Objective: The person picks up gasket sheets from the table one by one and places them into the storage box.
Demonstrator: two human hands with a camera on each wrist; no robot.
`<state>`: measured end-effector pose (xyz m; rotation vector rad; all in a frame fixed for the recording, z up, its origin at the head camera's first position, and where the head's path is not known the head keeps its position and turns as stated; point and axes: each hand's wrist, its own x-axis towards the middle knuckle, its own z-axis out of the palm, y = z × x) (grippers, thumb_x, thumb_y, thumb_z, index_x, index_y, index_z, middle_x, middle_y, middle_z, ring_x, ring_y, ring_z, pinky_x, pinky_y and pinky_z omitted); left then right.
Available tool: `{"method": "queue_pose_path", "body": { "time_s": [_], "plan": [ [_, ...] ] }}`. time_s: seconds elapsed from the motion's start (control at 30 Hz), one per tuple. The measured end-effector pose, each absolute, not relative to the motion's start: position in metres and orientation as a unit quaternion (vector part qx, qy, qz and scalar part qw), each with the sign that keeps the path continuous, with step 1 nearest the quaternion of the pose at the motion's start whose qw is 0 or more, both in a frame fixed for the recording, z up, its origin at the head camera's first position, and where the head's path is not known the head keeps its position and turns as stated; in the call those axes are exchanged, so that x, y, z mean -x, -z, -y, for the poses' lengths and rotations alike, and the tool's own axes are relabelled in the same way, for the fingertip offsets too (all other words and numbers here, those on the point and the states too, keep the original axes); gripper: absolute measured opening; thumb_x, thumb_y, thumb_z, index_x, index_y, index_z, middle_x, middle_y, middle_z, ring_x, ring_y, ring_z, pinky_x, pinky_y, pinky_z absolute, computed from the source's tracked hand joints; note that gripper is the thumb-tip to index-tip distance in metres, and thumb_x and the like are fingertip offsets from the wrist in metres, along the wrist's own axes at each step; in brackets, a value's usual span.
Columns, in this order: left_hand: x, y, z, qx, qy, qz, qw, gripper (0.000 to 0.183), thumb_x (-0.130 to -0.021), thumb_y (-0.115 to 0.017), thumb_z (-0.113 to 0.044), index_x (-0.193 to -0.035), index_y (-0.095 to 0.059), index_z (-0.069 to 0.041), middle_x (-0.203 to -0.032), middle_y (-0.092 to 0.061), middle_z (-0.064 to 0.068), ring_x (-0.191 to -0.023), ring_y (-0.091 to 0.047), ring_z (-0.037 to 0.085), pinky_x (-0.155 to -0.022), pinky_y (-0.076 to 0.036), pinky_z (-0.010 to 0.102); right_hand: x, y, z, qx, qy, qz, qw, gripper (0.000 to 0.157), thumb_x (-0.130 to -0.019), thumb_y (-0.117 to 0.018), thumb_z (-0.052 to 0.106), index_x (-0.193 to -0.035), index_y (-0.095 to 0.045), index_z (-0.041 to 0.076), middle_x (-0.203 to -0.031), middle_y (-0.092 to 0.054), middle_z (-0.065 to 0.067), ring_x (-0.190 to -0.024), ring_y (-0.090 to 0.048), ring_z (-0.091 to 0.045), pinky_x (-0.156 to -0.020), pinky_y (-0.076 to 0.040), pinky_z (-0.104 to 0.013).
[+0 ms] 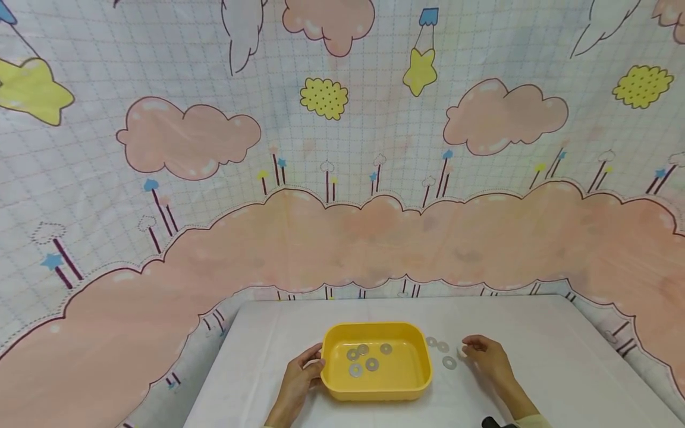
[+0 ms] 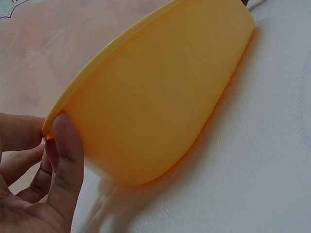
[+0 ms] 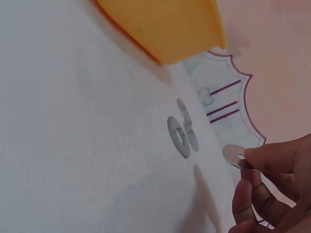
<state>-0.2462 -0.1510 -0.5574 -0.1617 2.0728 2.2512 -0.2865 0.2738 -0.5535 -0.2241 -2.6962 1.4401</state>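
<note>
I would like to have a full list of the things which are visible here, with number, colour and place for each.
Backdrop: 1, pale with pink clouds and yellow stars, behind the table
Table: 1, white, in front of the backdrop
Tray: 1, yellow, on the table
Washers in the tray: 5, grey, on its floor
Loose washers: 3, grey, on the table, right of the tray
Held washer: 1, grey, pinched by the right hand
Dark object: 1, black, bottom edge, beside the sleeve; unclear what
Sleeve: 1 plainly visible, pale yellow, right forearm
Hands: 2, bare; left hand grips the tray's left end, right hand beyond the loose washers
</note>
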Motion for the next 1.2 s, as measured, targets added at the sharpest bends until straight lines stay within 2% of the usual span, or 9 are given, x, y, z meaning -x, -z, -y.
{"method": "queue_pose_path", "body": {
  "time_s": [0.43,0.57,0.7,0.87,1.2],
  "plan": [
    [0.243,0.558,0.149,0.053,-0.735,-0.675,0.039,0.056,-0.092,-0.062,-0.007,-0.144,-0.044,0.005,-0.115,-0.052,0.009,-0.08,-0.058,0.011,-0.064,-0.055,0.023,0.277,0.534,-0.268,0.075,-0.495,0.864,0.044,0.03,-0.094,-0.065,0.018,-0.118,-0.065,0.001,-0.113,-0.066,-0.013,-0.098,-0.059,-0.014,-0.07,-0.047,-0.024],
    [0.241,0.558,0.148,0.052,-0.735,-0.675,0.04,0.056,-0.093,-0.061,-0.006,-0.145,-0.042,0.005,-0.116,-0.051,0.009,-0.081,-0.058,0.011,-0.065,-0.055,0.024,0.275,0.527,-0.265,0.081,-0.516,0.852,0.037,0.035,-0.094,-0.065,0.021,-0.122,-0.063,0.0,-0.116,-0.066,-0.014,-0.094,-0.063,-0.012,-0.071,-0.048,-0.024],
    [0.241,0.558,0.148,0.052,-0.734,-0.676,0.038,0.056,-0.093,-0.062,-0.007,-0.144,-0.043,0.005,-0.116,-0.05,0.009,-0.081,-0.057,0.011,-0.065,-0.055,0.024,0.275,0.521,-0.261,0.087,-0.552,0.829,0.029,0.036,-0.093,-0.066,0.021,-0.122,-0.063,-0.001,-0.112,-0.07,-0.011,-0.085,-0.065,-0.007,-0.069,-0.052,-0.023],
    [0.239,0.557,0.147,0.059,-0.737,-0.673,0.036,0.055,-0.092,-0.063,-0.007,-0.143,-0.045,0.004,-0.114,-0.05,0.007,-0.082,-0.058,0.01,-0.065,-0.055,0.023,0.273,0.517,-0.258,0.088,-0.586,0.805,0.019,0.036,-0.091,-0.069,0.019,-0.121,-0.064,-0.001,-0.104,-0.072,-0.002,-0.082,-0.066,-0.004,-0.07,-0.055,-0.022],
    [0.236,0.556,0.146,0.059,-0.739,-0.67,0.038,0.055,-0.092,-0.062,-0.006,-0.144,-0.045,0.003,-0.115,-0.051,0.007,-0.083,-0.059,0.011,-0.065,-0.054,0.022,0.269,0.503,-0.248,0.075,-0.626,0.776,0.015,0.037,-0.09,-0.071,0.015,-0.121,-0.063,-0.004,-0.097,-0.072,0.001,-0.082,-0.068,-0.009,-0.072,-0.057,-0.022]
  ]
}}
